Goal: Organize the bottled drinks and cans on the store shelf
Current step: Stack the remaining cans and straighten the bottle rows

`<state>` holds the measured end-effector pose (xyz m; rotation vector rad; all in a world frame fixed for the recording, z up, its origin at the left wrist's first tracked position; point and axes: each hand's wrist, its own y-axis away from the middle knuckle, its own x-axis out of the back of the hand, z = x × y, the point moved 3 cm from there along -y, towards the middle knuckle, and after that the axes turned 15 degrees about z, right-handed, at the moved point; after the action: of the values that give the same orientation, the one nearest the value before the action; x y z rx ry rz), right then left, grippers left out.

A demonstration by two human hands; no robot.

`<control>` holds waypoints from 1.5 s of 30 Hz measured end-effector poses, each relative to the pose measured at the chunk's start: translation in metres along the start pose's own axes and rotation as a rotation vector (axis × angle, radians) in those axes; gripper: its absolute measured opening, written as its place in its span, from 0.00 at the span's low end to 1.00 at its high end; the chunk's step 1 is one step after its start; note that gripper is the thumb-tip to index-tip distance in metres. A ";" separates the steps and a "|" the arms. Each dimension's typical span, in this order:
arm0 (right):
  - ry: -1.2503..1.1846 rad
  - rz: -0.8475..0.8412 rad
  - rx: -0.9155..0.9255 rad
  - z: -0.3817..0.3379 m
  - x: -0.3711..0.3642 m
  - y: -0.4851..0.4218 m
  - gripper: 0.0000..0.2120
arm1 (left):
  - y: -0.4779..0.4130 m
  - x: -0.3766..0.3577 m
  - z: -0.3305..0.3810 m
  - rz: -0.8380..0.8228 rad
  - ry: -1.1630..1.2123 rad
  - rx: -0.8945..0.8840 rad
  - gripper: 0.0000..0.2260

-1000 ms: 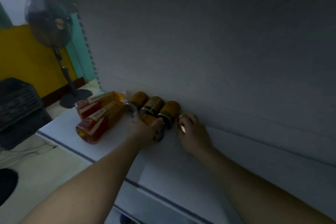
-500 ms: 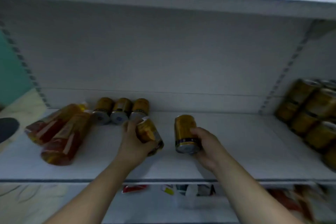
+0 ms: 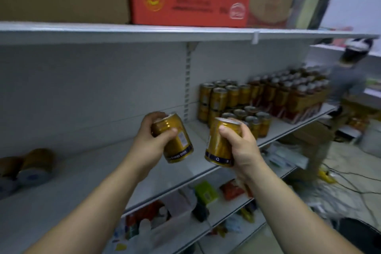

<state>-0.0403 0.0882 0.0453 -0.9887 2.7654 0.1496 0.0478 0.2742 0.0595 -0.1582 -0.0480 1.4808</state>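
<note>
Above the front edge of a white store shelf (image 3: 92, 171), a person's left hand (image 3: 148, 140) curls round a tilted gold can (image 3: 179, 142) while the right hand (image 3: 245, 150) grips a second gold can (image 3: 216, 144) nearly upright, the two held in the air just apart and neither yet placed. Farther off, loose cans (image 3: 35, 165) lie on their sides at the shelf's left end, apparently unsorted. To the right, stacked gold cans (image 3: 224, 97) and trays of bottled drinks (image 3: 292, 93) stand in tidy rows, suggesting a job partly done.
</note>
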 end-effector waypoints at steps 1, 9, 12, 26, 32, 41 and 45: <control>0.044 0.003 0.070 -0.013 0.021 -0.010 0.25 | 0.005 -0.024 0.005 -0.040 -0.028 -0.020 0.25; 0.465 -0.050 0.378 -0.081 0.175 -0.102 0.31 | 0.013 -0.205 0.005 -0.142 -0.252 -0.068 0.35; 0.499 -0.062 0.384 -0.090 0.200 -0.136 0.32 | 0.010 -0.245 0.003 -0.080 -0.255 -0.094 0.31; 0.482 -0.264 0.288 -0.053 0.109 -0.279 0.20 | -0.089 -0.273 -0.034 0.132 -0.346 -0.161 0.21; 0.492 -0.375 0.267 -0.023 0.074 -0.320 0.17 | -0.110 -0.288 -0.073 0.144 -0.319 -0.081 0.26; 0.539 -0.551 0.360 0.004 0.059 -0.344 0.25 | -0.113 -0.299 -0.090 0.191 -0.301 -0.077 0.26; 0.700 -0.665 0.436 -0.001 0.055 -0.353 0.32 | -0.108 -0.306 -0.081 0.197 -0.379 -0.002 0.27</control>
<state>0.1423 -0.2185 0.0241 -2.0104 2.5765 -1.0174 0.1371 -0.0446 0.0140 0.1220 -0.3482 1.6915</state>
